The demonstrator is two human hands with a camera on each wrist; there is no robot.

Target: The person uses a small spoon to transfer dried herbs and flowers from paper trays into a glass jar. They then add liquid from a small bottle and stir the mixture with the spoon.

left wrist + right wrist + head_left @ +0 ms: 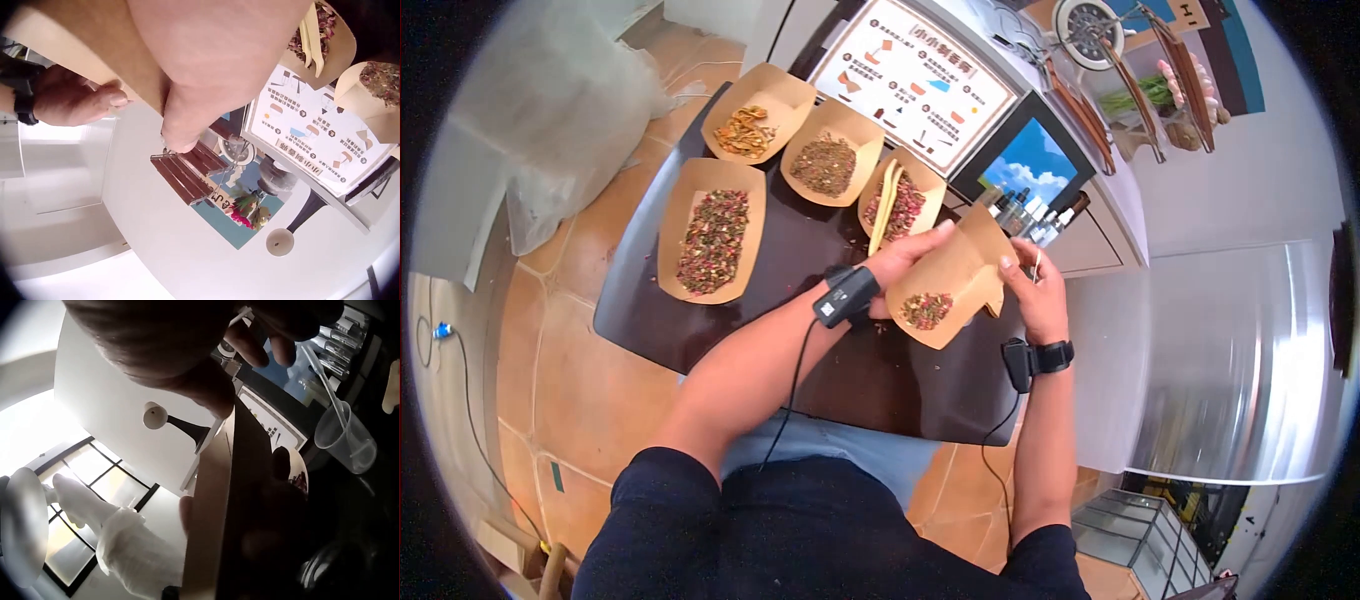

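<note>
My left hand grips a brown paper tray at its left side, and the tray tilts over the table's front. A small heap of dried petals and herbs lies at its low end. On the far side, my right hand has its thumb against the tray's edge. A thin white stick shows between the right fingers and thumb. In the right wrist view, a clear plastic cup with a white dropper stands beyond the tray. The right palm is hidden.
On the dark table sit several paper trays with dried flowers, one tray at the left. Yellow tongs lie across a tray of rose petals. A printed instruction board, a screen and small bottles stand behind.
</note>
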